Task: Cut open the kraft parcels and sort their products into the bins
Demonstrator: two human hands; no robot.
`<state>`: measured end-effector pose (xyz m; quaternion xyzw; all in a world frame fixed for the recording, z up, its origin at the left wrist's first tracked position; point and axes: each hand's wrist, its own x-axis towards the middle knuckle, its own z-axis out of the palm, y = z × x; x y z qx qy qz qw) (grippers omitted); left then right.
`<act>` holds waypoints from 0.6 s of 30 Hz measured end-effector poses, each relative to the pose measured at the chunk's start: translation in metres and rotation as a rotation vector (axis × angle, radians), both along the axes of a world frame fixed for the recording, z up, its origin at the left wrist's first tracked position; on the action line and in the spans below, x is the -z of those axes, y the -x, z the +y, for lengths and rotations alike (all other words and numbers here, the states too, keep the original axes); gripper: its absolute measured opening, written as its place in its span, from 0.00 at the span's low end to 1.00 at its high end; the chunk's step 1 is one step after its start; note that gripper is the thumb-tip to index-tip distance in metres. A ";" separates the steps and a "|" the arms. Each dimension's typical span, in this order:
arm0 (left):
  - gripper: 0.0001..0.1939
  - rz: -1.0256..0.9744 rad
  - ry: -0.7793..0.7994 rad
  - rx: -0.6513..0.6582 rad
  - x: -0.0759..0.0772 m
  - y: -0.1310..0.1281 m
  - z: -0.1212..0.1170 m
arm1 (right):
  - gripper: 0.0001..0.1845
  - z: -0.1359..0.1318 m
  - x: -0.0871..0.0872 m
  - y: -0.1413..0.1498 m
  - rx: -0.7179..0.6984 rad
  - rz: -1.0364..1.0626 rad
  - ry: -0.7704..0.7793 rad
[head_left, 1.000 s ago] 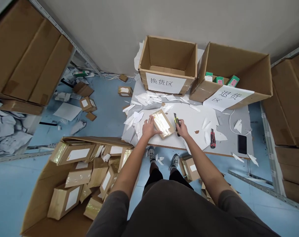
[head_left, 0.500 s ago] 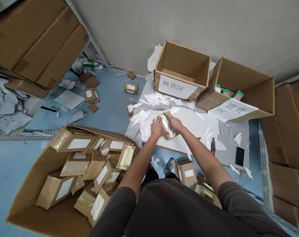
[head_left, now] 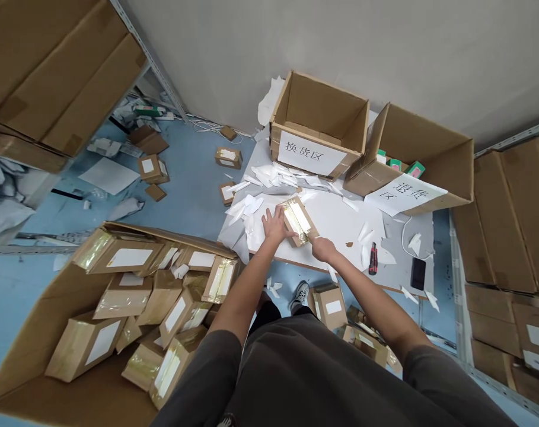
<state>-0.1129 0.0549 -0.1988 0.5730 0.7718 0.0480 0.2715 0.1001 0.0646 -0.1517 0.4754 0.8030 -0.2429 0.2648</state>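
- Left arm (head_left: pixel 240 281): reaches up from the lower left, its forearm angled inward to the table (head_left: pixel 340 222).
- Left hand (head_left: pixel 274 225): back upward, fingers splayed rather than closed, braced against the left side of the box (head_left: pixel 299 222); the thumb lies toward its near end.
- Box: on the table between the hands, askew, label and shiny tape facing up.
- Right arm (head_left: pixel 371 290): slants in from the lower right.
- Right hand (head_left: pixel 324 249): at the box's near right corner, fingers folded in; their tips are hidden, so I cannot tell what they grasp.
- Red cutter (head_left: pixel 373 259): on the table, right of that hand.
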 end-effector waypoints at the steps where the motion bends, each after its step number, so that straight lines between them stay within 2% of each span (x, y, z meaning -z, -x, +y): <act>1: 0.68 0.008 -0.002 0.005 0.000 0.000 0.001 | 0.41 -0.007 -0.006 -0.007 0.000 -0.019 0.026; 7: 0.66 0.143 -0.052 0.117 -0.004 -0.005 0.004 | 0.42 -0.024 -0.032 -0.010 0.024 -0.074 0.079; 9: 0.59 0.142 -0.107 0.260 -0.005 -0.010 0.004 | 0.42 -0.031 -0.038 -0.010 0.052 -0.087 0.079; 12: 0.38 0.034 -0.175 0.636 -0.003 -0.020 0.002 | 0.39 -0.045 -0.048 -0.020 0.113 -0.098 0.093; 13: 0.33 0.003 -0.179 0.722 -0.001 -0.024 0.001 | 0.39 -0.050 -0.052 -0.026 0.135 -0.099 0.106; 14: 0.29 -0.011 -0.173 0.767 0.000 -0.027 0.001 | 0.38 -0.054 -0.057 -0.033 0.157 -0.100 0.119; 16: 0.26 0.008 -0.145 0.778 0.001 -0.033 0.003 | 0.37 -0.060 -0.065 -0.049 0.200 -0.091 0.130; 18: 0.28 0.040 -0.108 0.794 0.000 -0.037 0.007 | 0.35 -0.062 -0.072 -0.069 0.255 -0.059 0.114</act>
